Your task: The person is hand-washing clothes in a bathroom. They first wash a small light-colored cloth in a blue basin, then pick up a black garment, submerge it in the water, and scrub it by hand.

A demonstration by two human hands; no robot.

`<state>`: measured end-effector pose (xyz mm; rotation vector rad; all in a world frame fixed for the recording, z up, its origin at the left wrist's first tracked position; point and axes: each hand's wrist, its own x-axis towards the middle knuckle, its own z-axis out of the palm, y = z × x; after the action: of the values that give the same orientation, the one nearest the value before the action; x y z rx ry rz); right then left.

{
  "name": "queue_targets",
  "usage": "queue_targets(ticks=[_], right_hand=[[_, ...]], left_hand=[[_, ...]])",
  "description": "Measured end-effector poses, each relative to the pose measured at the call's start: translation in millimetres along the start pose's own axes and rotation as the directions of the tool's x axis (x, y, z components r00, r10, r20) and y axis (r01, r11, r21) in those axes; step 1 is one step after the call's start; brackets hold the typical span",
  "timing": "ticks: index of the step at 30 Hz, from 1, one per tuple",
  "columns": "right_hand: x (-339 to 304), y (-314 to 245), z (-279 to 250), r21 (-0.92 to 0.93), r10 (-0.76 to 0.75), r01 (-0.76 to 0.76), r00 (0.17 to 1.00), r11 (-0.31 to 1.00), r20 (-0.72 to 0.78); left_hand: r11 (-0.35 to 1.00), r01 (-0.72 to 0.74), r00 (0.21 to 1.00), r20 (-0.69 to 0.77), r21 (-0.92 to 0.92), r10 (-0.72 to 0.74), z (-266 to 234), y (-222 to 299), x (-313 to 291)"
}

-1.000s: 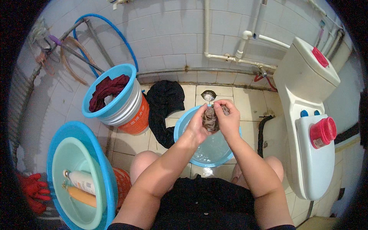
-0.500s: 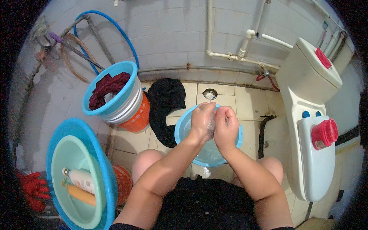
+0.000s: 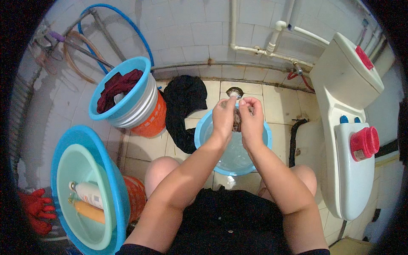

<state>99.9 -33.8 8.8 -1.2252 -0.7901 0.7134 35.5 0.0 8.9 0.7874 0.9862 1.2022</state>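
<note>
Over a light blue basin (image 3: 267,142) of cloudy water, both my hands are close together. A small, wet, grey-brown piece of thin cloth (image 3: 237,121) hangs between them, bunched up; its exact kind cannot be made out. My left hand (image 3: 222,118) is closed on one side of it, with the thumb pointing away from me. Opposite, my right hand (image 3: 252,121) pinches it with curled fingers, and a bit of it shows by the fingertips. On the floor left of the basin lies a black garment (image 3: 180,102).
At left, a blue basin (image 3: 144,63) with maroon cloth (image 3: 119,89) tops a bucket (image 3: 148,121). Nearer, a green basin (image 3: 63,165) holding bottles sits inside a larger blue one (image 3: 121,199). A floor drain (image 3: 234,92) lies beyond my hands. The toilet (image 3: 344,72) stands right.
My hands have turned, thumbs together at the far side, and the cloth now shows as a darker strip between them. The view has shifted slightly; the basin stays between my knees.
</note>
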Motion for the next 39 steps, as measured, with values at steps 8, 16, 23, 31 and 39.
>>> queue_targets(ticks=[8, 16, 23, 31, 39], right_hand=[[-4.6, -9.4, -3.6, 0.191, 0.227, -0.242, 0.969, 0.951, 0.100], [-27.3, -10.2, 2.0, -0.119, -0.327, 0.345, 0.933, 0.931, 0.148], [-25.2, -22.7, 2.4, -0.173, -0.295, 0.319, 0.943, 0.932, 0.154], [30.6, -5.4, -35.2, 0.219, 0.340, -0.347, 0.938, 0.912, 0.069], [33.7, -50.2, -57.6, 0.313, 0.549, -0.607, 0.795, 0.731, 0.258]], left_hand=[[0.921, 0.306, 0.951, 0.114, -0.241, -0.286, -16.6, 11.2, 8.3], [0.827, 0.455, 0.888, 0.241, -0.331, -0.392, -4.9, 20.4, -31.1], [0.948, 0.186, 0.982, 0.083, -0.258, -0.169, -2.0, 6.8, -33.7], [0.977, 0.153, 0.947, 0.260, 0.149, -0.188, 1.0, 5.3, -35.1], [0.989, 0.098, 0.931, 0.342, 0.109, -0.130, -39.8, 8.9, 9.7]])
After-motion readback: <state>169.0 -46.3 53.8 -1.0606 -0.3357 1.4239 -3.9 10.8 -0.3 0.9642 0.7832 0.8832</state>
